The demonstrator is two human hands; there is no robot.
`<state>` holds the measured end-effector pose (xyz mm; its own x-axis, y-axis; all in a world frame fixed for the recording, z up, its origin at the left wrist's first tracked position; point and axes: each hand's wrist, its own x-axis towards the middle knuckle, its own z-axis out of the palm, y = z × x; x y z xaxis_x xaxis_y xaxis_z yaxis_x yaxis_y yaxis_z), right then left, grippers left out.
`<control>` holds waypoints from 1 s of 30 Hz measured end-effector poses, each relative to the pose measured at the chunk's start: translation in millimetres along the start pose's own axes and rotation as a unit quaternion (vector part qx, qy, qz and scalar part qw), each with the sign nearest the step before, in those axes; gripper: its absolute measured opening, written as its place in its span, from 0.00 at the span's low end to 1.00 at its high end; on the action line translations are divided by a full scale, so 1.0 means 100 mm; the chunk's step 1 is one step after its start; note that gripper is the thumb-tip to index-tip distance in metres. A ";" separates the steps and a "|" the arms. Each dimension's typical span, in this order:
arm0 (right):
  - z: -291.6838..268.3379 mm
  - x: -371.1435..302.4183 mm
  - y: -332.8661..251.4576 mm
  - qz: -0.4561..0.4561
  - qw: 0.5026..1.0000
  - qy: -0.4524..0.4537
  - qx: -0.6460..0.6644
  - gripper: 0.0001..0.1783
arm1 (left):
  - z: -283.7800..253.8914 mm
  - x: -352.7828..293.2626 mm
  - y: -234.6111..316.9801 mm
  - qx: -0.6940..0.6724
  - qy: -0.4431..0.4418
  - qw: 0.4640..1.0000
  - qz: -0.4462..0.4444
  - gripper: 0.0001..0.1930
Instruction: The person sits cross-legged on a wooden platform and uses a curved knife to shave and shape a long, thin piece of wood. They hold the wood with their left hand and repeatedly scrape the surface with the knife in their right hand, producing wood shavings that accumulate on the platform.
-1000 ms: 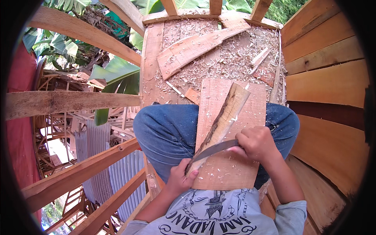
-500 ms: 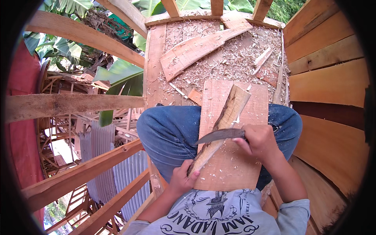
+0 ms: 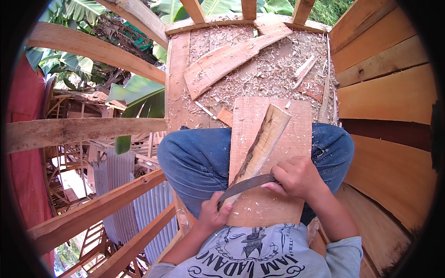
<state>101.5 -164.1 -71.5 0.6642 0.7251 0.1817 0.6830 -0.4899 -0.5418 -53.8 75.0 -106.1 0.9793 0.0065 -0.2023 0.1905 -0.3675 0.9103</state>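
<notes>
From where I stand I count one left hand and one right hand, two in all, with one knife, one stick, one board, two knees and one shirt. On the floor I see one big plank, one orange offcut and one thin strip, while the shavings are too many to number. Around it stand three posts at the far end and five rails down the left, with two metal sheets and one red cover beyond; the right-hand slats I can't count surely.
</notes>
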 end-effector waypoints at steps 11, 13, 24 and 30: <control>-0.11 -0.11 0.03 0.176 0.981 0.074 -0.045 0.21 | -0.03 -0.01 0.06 0.035 0.019 0.999 -0.013 0.19; -0.22 -0.09 0.09 0.235 0.964 0.101 -0.076 0.21 | -0.02 -0.01 0.06 0.041 0.024 0.999 -0.009 0.21; -0.12 0.03 -0.09 0.105 0.992 0.031 -0.069 0.22 | -0.01 -0.01 0.05 0.060 0.036 0.997 0.015 0.18; -0.23 0.09 0.36 0.221 0.964 0.126 -0.078 0.20 | 0.00 -0.03 0.04 0.050 0.047 0.998 0.003 0.19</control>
<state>139.1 -186.4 -70.8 0.9403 0.2975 0.1653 0.3401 -0.8056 -0.4851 -55.6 73.4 -101.8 0.9834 0.0897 -0.1574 0.1811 -0.4595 0.8695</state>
